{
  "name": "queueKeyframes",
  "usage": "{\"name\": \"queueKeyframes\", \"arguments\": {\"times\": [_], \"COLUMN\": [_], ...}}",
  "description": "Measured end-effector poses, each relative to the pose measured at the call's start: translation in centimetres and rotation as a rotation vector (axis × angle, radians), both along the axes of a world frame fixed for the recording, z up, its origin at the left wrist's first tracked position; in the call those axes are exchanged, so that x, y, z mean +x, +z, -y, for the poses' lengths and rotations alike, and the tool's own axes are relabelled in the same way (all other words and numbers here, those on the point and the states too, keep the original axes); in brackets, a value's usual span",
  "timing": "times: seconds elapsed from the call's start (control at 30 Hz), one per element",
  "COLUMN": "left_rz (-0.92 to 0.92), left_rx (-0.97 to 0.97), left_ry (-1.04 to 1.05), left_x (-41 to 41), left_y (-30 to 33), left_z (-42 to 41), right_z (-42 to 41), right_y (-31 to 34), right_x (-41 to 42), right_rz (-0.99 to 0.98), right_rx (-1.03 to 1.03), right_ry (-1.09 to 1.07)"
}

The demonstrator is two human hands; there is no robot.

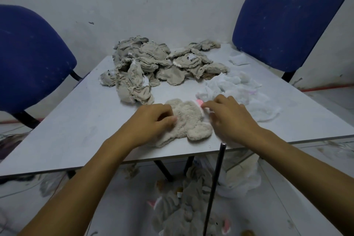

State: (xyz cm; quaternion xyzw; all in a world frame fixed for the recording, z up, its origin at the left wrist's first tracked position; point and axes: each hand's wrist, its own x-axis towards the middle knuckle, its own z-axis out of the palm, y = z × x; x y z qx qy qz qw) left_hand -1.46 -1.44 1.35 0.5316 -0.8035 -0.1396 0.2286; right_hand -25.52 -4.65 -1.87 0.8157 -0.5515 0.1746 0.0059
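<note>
Skin [188, 120] of beige plush lies flat on the desk [76, 120] near its front edge, fur side out, between both hands. Fingers of my left hand [153, 120] are curled and pinch its left edge. Fingers of my right hand [229, 119] are curled on the far right edge, at a pink patch [199, 102], and appear to pinch it there. White stuffing [239, 90] sits just behind the right hand, touching the skin or very near it. A pile [153, 63] of similar beige pieces, seams outward, occupies the back of the desk, well apart from the work. More plush [182, 207] lies on the floor below; its condition cannot be told. Assessment: this skin looks limp and unfilled, so filling has not begun, and the pile suggests most of the job is left.
</note>
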Motion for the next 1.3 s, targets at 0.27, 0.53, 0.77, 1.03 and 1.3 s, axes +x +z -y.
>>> {"name": "queueKeyframes", "arguments": {"times": [0.27,0.53,0.77,1.03,1.3], "left_rz": [0.198,0.296,0.013,-0.638,0.081], "left_rx": [-0.125,0.002,0.002,0.077,-0.39], "left_ry": [0.189,0.228,0.311,0.315,0.213], "left_x": [-1.2,-2.1,-4.4,-6.3,-6.3], "left_y": [-0.9,-0.2,-0.8,-0.1,0.6], "left_z": [1.1,1.9,1.0,-1.9,-3.3], "right_z": [-1.4,-1.6,-3.2,-4.0,-6.5], "right_y": [0.5,0.9,1.0,2.3,3.0], "right_x": [2.5,2.6,3.4,2.9,1.7], "right_rz": [0.148,0.242,0.223,0.727,0.435], "right_rx": [-0.053,0.034,-0.203,0.117,-0.29], "right_ry": [0.263,0.356,0.127,0.018,0.308]}}
